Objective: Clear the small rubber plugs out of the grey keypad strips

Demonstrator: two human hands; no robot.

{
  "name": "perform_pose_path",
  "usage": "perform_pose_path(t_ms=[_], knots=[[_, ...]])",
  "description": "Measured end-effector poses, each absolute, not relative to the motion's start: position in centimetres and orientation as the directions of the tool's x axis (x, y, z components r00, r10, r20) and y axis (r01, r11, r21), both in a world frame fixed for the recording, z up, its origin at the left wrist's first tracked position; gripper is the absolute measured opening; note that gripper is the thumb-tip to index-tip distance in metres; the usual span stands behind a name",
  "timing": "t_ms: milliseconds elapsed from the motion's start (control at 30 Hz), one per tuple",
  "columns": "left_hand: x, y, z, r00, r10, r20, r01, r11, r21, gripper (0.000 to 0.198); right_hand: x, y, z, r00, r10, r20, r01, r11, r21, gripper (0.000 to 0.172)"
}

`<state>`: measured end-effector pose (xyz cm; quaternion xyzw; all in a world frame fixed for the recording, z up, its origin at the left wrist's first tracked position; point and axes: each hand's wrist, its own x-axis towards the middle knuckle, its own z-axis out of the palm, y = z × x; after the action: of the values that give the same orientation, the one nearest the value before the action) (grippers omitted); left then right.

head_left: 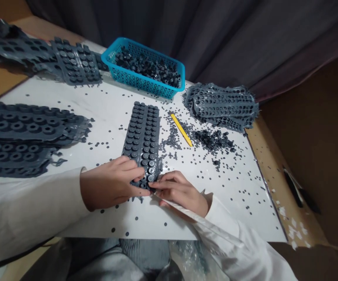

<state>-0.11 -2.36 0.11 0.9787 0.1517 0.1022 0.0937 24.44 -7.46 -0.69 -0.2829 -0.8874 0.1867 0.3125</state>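
A dark grey sheet of moulded rubber parts [142,134], with rows of round raised studs, lies lengthwise in front of me on the white table. My left hand [114,180] grips its near end from the left, fingers curled over the studs and thumb along the near edge. At the near right corner, the bent fingers of my right hand [183,193] pinch the same sheet beside my left thumb. The exact spot under the right fingertips is partly hidden. A few studs near the fingers show pale ring-shaped tops.
A blue basket [145,84] holds many small dark pieces. Punched sheets [221,103] are stacked at right, near loose pieces [214,140] and a yellow stick-like tool [181,130]. More studded sheets [25,128] lie at left. Small dark discs litter the white tabletop [216,210].
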Motion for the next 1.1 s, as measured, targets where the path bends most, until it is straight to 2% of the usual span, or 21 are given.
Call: perform_pose_path(t_ms=[33, 133, 200, 267, 367, 467, 533, 600, 667, 733, 800, 900, 1000, 1067, 1100], knots=[[-0.1, -2.4, 0.1, 0.934, 0.317, 0.166, 0.28, -0.936, 0.211, 0.034, 24.3, -7.5, -0.8, -0.66, 0.584, 0.473, 0.397, 0.805, -0.44, 0.004], [-0.1, -2.4, 0.1, 0.933, 0.324, 0.159, 0.28, -0.927, 0.248, 0.032, 24.0, -7.8, -1.2, -0.696, 0.486, 0.529, 0.432, 0.872, -0.233, 0.014], [-0.1, -2.3, -0.1, 0.93, 0.329, 0.165, 0.271, -0.915, 0.299, 0.031, 24.0, -7.9, -1.6, -0.692, 0.476, 0.543, 0.467, 0.868, -0.167, 0.018], [-0.1, -2.2, -0.3, 0.928, 0.333, 0.168, 0.262, -0.902, 0.343, 0.033, 24.1, -7.9, -1.8, -0.656, 0.515, 0.552, 0.518, 0.839, -0.168, 0.018], [-0.3, -2.0, -0.5, 0.933, 0.323, 0.16, 0.245, -0.893, 0.376, 0.041, 24.5, -7.4, -1.5, -0.579, 0.612, 0.539, 0.562, 0.778, -0.279, 0.013], [-0.3, -2.0, -0.6, 0.936, 0.317, 0.155, 0.238, -0.891, 0.386, 0.046, 24.7, -7.1, -0.9, -0.473, 0.717, 0.511, 0.492, 0.697, -0.522, 0.003], [-0.3, -2.1, -0.6, 0.931, 0.334, 0.147, 0.26, -0.889, 0.377, 0.046, 24.6, -7.0, -0.7, -0.448, 0.765, 0.463, 0.411, 0.636, -0.653, 0.011], [-0.2, -2.2, -0.5, 0.927, 0.346, 0.142, 0.276, -0.89, 0.364, 0.046, 24.4, -7.1, -0.7, -0.481, 0.772, 0.415, 0.36, 0.606, -0.709, 0.017], [-0.2, -2.3, -0.4, 0.927, 0.345, 0.149, 0.275, -0.893, 0.357, 0.045, 24.3, -7.1, -0.9, -0.512, 0.759, 0.402, 0.345, 0.611, -0.713, 0.02], [-0.2, -2.3, -0.3, 0.926, 0.341, 0.162, 0.27, -0.898, 0.349, 0.044, 24.3, -6.9, -1.1, -0.521, 0.737, 0.43, 0.355, 0.646, -0.676, 0.019], [-0.2, -2.3, -0.3, 0.925, 0.34, 0.169, 0.27, -0.902, 0.337, 0.044, 24.4, -6.7, -1.2, -0.549, 0.69, 0.472, 0.394, 0.711, -0.582, 0.014], [-0.2, -2.1, -0.3, 0.931, 0.323, 0.168, 0.255, -0.907, 0.334, 0.041, 24.3, -6.4, -1.2, -0.626, 0.577, 0.526, 0.477, 0.816, -0.327, 0.003], [-0.2, -2.1, -0.3, 0.933, 0.321, 0.164, 0.248, -0.902, 0.354, 0.038, 24.2, -6.3, -1.1, -0.658, 0.507, 0.557, 0.534, 0.835, -0.129, 0.01], [-0.2, -2.0, -0.3, 0.931, 0.326, 0.162, 0.253, -0.899, 0.356, 0.039, 24.2, -6.1, -1.1, -0.626, 0.539, 0.563, 0.575, 0.807, -0.134, 0.01], [-0.2, -2.0, -0.3, 0.935, 0.317, 0.162, 0.245, -0.903, 0.353, 0.04, 24.3, -6.1, -1.0, -0.594, 0.577, 0.561, 0.586, 0.788, -0.19, 0.008]])
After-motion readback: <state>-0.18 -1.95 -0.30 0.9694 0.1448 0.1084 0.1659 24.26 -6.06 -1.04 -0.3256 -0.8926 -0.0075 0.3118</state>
